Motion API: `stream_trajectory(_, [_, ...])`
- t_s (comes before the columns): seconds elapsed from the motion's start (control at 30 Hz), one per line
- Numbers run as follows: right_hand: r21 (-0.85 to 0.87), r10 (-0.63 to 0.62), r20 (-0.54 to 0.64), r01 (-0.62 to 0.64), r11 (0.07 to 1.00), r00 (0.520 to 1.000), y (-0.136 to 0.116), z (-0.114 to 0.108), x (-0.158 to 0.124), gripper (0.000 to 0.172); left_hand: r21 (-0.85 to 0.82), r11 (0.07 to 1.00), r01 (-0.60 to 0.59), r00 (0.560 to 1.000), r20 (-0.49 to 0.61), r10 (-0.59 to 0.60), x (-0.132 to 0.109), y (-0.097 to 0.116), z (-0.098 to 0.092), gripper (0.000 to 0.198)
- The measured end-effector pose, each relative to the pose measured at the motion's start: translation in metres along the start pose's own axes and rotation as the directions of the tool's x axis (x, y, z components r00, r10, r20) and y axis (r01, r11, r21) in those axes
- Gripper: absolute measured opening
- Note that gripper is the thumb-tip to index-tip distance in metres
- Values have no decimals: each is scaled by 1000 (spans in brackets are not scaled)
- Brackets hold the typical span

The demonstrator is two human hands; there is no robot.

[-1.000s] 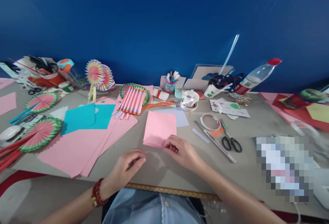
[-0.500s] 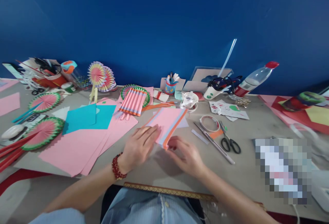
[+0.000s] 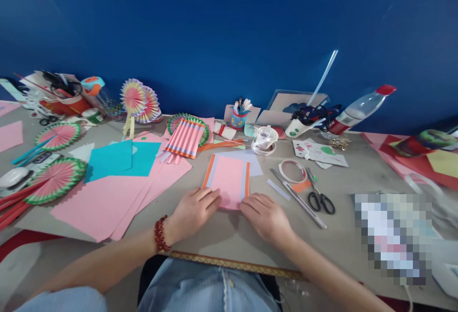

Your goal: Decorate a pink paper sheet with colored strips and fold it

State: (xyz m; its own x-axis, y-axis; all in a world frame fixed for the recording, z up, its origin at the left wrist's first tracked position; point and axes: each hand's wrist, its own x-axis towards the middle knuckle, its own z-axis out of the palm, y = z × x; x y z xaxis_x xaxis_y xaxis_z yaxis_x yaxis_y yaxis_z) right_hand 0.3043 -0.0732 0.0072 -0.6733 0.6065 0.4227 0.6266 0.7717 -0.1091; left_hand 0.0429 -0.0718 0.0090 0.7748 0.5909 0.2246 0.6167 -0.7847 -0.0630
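Note:
A pink sheet of paper (image 3: pixel 229 176) with lavender and orange strips along its left and right sides rests on the table in front of me. My left hand (image 3: pixel 192 213) holds its near left corner, fingers bent over the edge. At the near right corner my right hand (image 3: pixel 266 219) grips the same sheet, thumb hidden beneath. Behind the sheet lies a lavender piece of paper (image 3: pixel 252 161), partly covered. A pleated pink paper (image 3: pixel 185 138) with matching strips sits farther back, leaning on a green-edged paper fan.
On the right lie a utility knife (image 3: pixel 304 204), black-handled scissors (image 3: pixel 320 200) and a tape roll (image 3: pixel 291 171). Pink sheets (image 3: pixel 96 207) and teal paper (image 3: pixel 110 161) cover the left. A bottle (image 3: pixel 361 111) and a cup (image 3: pixel 295 128) stand by the blue wall.
The striped pink paper has turned from a slant to face me squarely, strips now on both sides. My right hand has moved slightly right to its near corner.

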Motion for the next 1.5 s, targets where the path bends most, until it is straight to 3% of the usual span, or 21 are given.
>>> stream_trajectory(0.13, [64, 10, 18, -11, 998, 1000, 6, 0, -14, 23, -26, 997, 75, 997, 30, -74, -15, -10, 1, 23])
stream_trajectory(0.37, [104, 43, 6, -43, 994, 999, -1, 2, -14, 17, -171, 981, 95, 995, 54, -87, -23, -9, 2, 28])
stream_trajectory(0.63, [273, 149, 97, -171, 947, 984, 10, 0, -12, 13, -462, 846, 265, 957, 23, -288, -26, -13, 4, 17])
stream_trajectory(0.87, [311, 262, 157, -299, 902, 952, 12, -3, -5, 15, -523, 771, 362, 925, 101, -365, -17, -18, -3, 16])
stream_trajectory(1.17, [257, 287, 223, -340, 905, 932, 22, 0, 0, 21, -486, 742, 461, 881, 350, -318, 6, -38, -19, 16])
stream_trajectory(1.5, [204, 278, 263, -335, 920, 924, 26, 2, 4, 22, -495, 754, 433, 878, 419, -230, 10, -48, -17, 9])
